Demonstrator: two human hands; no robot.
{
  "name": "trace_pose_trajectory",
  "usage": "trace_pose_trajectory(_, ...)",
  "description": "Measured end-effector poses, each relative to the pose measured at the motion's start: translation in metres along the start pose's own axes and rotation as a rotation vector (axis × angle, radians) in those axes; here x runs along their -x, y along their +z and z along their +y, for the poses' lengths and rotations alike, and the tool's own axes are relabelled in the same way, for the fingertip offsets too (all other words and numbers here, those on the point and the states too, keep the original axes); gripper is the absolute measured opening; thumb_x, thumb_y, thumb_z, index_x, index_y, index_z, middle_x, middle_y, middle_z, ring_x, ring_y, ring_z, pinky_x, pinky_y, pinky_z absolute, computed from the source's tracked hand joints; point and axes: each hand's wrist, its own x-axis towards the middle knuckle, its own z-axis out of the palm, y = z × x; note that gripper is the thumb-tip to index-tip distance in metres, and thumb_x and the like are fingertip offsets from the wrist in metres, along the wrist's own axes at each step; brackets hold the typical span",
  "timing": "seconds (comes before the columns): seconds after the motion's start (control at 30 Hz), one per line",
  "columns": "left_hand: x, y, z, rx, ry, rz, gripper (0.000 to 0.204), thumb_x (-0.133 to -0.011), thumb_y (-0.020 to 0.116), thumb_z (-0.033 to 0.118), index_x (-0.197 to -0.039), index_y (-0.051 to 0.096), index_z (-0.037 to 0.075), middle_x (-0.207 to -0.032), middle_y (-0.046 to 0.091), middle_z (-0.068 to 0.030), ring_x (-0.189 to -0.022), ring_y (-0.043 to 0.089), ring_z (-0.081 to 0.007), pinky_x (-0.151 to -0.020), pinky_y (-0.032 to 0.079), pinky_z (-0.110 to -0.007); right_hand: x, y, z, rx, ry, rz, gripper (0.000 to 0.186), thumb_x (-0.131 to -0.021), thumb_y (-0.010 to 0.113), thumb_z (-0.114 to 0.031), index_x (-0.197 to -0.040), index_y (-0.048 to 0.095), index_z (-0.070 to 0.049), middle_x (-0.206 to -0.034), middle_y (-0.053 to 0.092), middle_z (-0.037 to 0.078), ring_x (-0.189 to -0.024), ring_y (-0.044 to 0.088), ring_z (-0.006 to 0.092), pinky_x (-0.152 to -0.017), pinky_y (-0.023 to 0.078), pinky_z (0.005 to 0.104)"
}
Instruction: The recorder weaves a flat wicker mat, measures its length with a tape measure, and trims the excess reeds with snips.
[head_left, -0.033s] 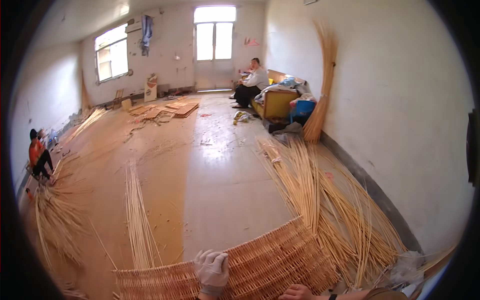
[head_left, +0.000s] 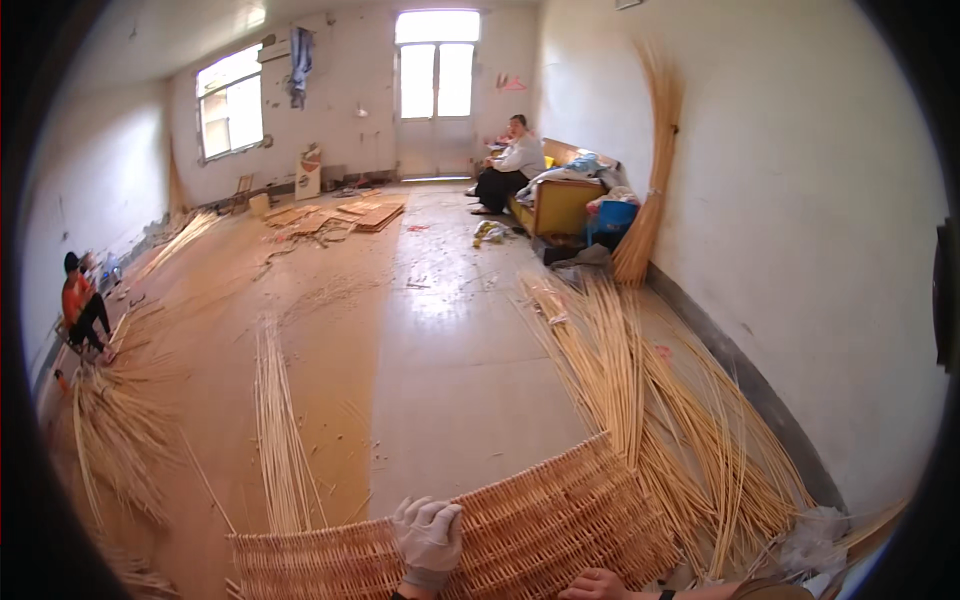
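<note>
A woven wicker panel of reddish-brown rods lies slantwise across the front, its right end higher than its left. My left hand, in a whitish work glove, is closed over the panel's upper edge with the fingers bent. At the lower side of the panel, my bare right hand is curled against the weave. Whatever is inside its fingers is hidden. A dark band circles that wrist.
Long pale rods are spread along the right wall. A narrower rod bundle lies ahead on the left. Flat woven panels are stacked farther back. One person sits by a sofa, another at the far left.
The whole view has shifted very slightly, with the far room a few pixels more to the right. Both hands keep their places on the wicker panel.
</note>
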Motion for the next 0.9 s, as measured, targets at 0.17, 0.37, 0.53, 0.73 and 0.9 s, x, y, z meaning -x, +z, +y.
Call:
trace_pose_trajectory(0.17,-0.004,-0.003,0.004,0.008,0.169,-0.046,0.012,-0.084,0.078,0.016,-0.095,0.073,0.018,-0.097,0.068,0.002,-0.103,0.065,-0.0225,-0.107,0.042,-0.052,0.006,0.005,0.002,0.066,0.017,0.005,0.01,-0.081,0.076,-0.015,-0.084,0.066,-0.012,-0.073,0.06,0.004,-0.069,0.059,0.0241,-0.067,0.05,0.0379)
trace_pose_trajectory(0.37,0.001,0.0,0.002,-0.068,0.215,-0.087,0.008,-0.086,0.076,0.02,-0.094,0.073,0.019,-0.095,0.067,0.0032,-0.102,0.066,-0.0204,-0.109,0.042,-0.052,0.009,0.008,0.004,0.063,0.028,-0.006,0.01,-0.081,0.076,-0.014,-0.084,0.066,-0.012,-0.072,0.059,0.004,-0.069,0.059,0.0235,-0.069,0.05,0.0376)
trace_pose_trajectory(0.53,-0.001,0.001,0.005,-0.087,0.318,-0.13,0.01,-0.084,0.075,0.021,-0.094,0.073,0.019,-0.095,0.068,0.0039,-0.102,0.067,-0.0195,-0.109,0.043,-0.052,0.006,0.006,0.003,0.064,0.031,0.004,0.01,-0.08,0.075,-0.013,-0.083,0.066,-0.013,-0.072,0.059,0.004,-0.068,0.059,0.0232,-0.068,0.049,0.0372)
trace_pose_trajectory(0.73,-0.003,0.0,0.006,-0.088,0.413,-0.152,0.014,-0.081,0.074,0.018,-0.095,0.072,0.019,-0.095,0.067,0.0039,-0.101,0.067,-0.0186,-0.106,0.046,-0.051,0.005,0.007,0.003,0.059,0.028,0.024,0.01,-0.08,0.076,-0.013,-0.082,0.066,-0.012,-0.07,0.058,0.004,-0.067,0.058,0.0237,-0.067,0.049,0.0369)
trace_pose_trajectory(0.9,0.001,0.001,0.004,-0.095,0.522,-0.21,0.013,-0.079,0.073,0.017,-0.09,0.069,0.019,-0.09,0.064,0.0042,-0.096,0.067,-0.0176,-0.1,0.05,-0.048,0.01,0.009,0.006,0.085,-0.003,0.023,0.012,-0.078,0.076,-0.014,-0.083,0.066,-0.012,-0.071,0.057,0.005,-0.066,0.057,0.0246,-0.066,0.049,0.0376)
